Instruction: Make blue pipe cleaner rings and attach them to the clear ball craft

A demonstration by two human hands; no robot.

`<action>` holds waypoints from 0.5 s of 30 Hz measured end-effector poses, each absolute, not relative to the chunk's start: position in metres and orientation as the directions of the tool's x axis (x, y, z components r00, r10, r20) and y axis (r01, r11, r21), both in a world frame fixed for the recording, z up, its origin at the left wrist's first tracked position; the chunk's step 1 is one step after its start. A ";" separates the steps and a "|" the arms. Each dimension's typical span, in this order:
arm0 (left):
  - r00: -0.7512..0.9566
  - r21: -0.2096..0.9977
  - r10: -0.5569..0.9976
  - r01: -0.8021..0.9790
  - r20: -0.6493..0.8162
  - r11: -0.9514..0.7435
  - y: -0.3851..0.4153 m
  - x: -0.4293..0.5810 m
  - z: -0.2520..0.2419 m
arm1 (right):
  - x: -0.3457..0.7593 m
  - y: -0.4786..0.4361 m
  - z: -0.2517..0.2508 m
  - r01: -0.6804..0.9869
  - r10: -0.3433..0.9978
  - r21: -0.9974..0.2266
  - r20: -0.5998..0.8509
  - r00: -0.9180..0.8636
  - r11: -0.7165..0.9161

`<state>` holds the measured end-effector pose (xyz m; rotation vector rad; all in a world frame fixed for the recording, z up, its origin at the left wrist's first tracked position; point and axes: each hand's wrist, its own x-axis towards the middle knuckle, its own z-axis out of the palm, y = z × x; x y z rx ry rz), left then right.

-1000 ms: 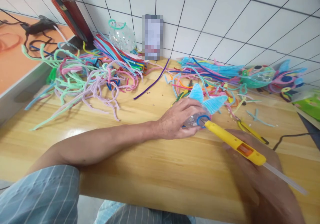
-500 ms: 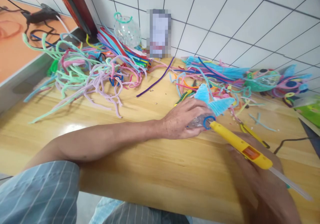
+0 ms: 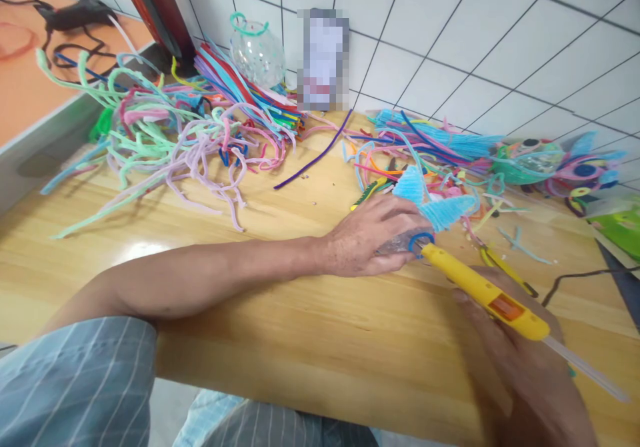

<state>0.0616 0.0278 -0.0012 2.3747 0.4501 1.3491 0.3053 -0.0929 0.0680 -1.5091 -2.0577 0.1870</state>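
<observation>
My left hand (image 3: 373, 237) is closed around a small clear plastic bottle (image 3: 395, 243) lying on its side, its far part hidden under my fingers. A blue pipe-cleaner ring (image 3: 421, 242) circles the bottle's end, and light-blue pipe-cleaner fins (image 3: 449, 212) stand up behind my fingers. My right hand (image 3: 515, 340) grips a yellow hot glue gun (image 3: 485, 294), a clear glue stick (image 3: 585, 367) poking out of its back. The gun's nozzle is at the blue ring; whether it touches cannot be made out.
A tangle of pipe cleaners (image 3: 185, 147) covers the left. Blue pipe-cleaner bundles (image 3: 450, 142) and a finished-looking fish (image 3: 527, 160) lie at the back right. Yellow-handled pliers (image 3: 507, 270) rest behind the glue gun. A clear bowl (image 3: 257, 54) and a blurred phone (image 3: 325, 60) stand by the tiled wall.
The view has shifted slightly. Both hands, the bottle and the glue gun hold nearly the same positions, with the nozzle still at the blue ring.
</observation>
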 end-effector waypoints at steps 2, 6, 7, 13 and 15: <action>0.482 0.443 0.425 0.083 0.766 -0.893 0.028 0.061 -0.001 | 0.305 -0.093 0.068 0.830 0.908 -0.431 0.370 -0.196 0.354; 0.507 0.470 0.446 0.089 0.738 -0.878 0.025 0.060 0.003 | 0.306 -0.092 0.068 0.826 0.903 -0.428 0.376 -0.207 0.367; 0.517 0.480 0.453 0.092 0.726 -0.873 0.025 0.059 0.004 | 0.306 -0.091 0.068 0.823 0.902 -0.429 0.378 -0.210 0.372; 0.528 0.476 0.453 0.102 0.718 -0.873 0.024 0.058 0.004 | 0.306 -0.092 0.069 0.831 0.899 -0.410 0.378 -0.221 0.377; 0.504 0.457 0.436 0.089 0.746 -0.885 0.024 0.059 0.003 | 0.307 -0.092 0.068 0.838 0.893 -0.389 0.386 -0.229 0.383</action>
